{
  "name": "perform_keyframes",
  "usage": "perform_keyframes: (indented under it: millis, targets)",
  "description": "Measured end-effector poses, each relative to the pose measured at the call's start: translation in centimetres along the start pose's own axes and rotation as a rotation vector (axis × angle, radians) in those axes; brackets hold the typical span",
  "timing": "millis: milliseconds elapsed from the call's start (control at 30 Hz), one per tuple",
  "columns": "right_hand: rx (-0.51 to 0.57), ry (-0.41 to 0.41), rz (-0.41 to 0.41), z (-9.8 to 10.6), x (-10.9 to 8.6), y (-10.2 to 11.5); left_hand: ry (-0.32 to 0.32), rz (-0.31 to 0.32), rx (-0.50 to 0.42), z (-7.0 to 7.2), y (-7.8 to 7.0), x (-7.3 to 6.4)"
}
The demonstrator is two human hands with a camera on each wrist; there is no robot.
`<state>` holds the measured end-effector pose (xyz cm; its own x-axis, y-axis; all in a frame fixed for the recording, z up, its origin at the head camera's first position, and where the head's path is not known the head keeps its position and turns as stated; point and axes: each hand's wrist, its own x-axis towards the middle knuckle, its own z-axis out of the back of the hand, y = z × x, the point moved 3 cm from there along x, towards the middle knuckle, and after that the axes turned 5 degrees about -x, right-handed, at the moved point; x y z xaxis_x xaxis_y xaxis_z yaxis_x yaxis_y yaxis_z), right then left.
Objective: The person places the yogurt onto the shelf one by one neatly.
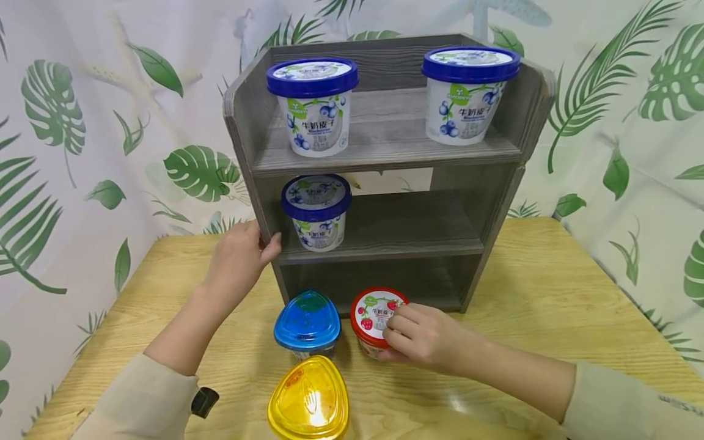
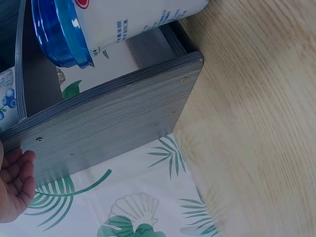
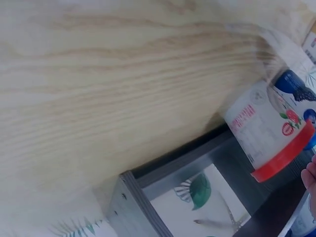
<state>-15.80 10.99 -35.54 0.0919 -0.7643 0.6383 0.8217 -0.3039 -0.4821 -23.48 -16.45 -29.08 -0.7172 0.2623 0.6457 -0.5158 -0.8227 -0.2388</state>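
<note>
In the head view my right hand (image 1: 423,336) holds a tub with a red lid and strawberry print (image 1: 370,321), fingers over the lid's right edge and thumb low on its side. The right wrist view shows that strawberry tub (image 3: 261,128) from the side, with fingertips (image 3: 310,177) by its lid. My left hand (image 1: 236,256) grips the left side panel of a grey wooden shelf (image 1: 379,249), thumb at the front edge. Curled fingers (image 2: 22,173) lie against the panel's outer face in the left wrist view. Left of the strawberry tub stands a blue-lidded tub (image 1: 308,321).
Two blueberry tubs (image 1: 316,110) with dark blue lids stand on the top shelf, at left and right. Another blueberry tub (image 1: 319,214) is at the left of the middle shelf. A yellow-lidded tub (image 1: 310,400) stands nearest on the wooden table (image 1: 577,305).
</note>
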Motion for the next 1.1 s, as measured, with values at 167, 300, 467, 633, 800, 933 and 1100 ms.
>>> perform_keyframes:
  millis: [167,300,467,633,800,933,1100]
  targets:
    - [-0.017,0.0,0.011,-0.2,-0.6,0.2,0.0,-0.004,0.007,0.0,0.0,0.0]
    - [-0.037,0.012,0.013,-0.4,-1.0,0.2,-0.009,-0.011,0.004,0.0,0.0,0.0]
    - [-0.056,0.044,0.014,-0.6,-1.3,0.2,-0.005,-0.011,-0.002,0.1,0.0,0.0]
    - [-0.07,0.051,0.008,-0.9,-1.8,0.1,0.01,-0.001,-0.004,0.1,0.0,0.1]
    - [-0.069,0.062,0.002,-1.2,-2.2,0.2,0.012,-0.001,0.003,0.0,0.1,0.0]
    - [-0.07,0.054,-0.004,-1.4,-2.2,0.2,0.011,0.002,0.006,0.0,0.1,0.0]
    - [-0.081,0.037,-0.003,-1.7,-2.1,0.4,0.015,0.014,0.001,0.0,0.1,0.1]
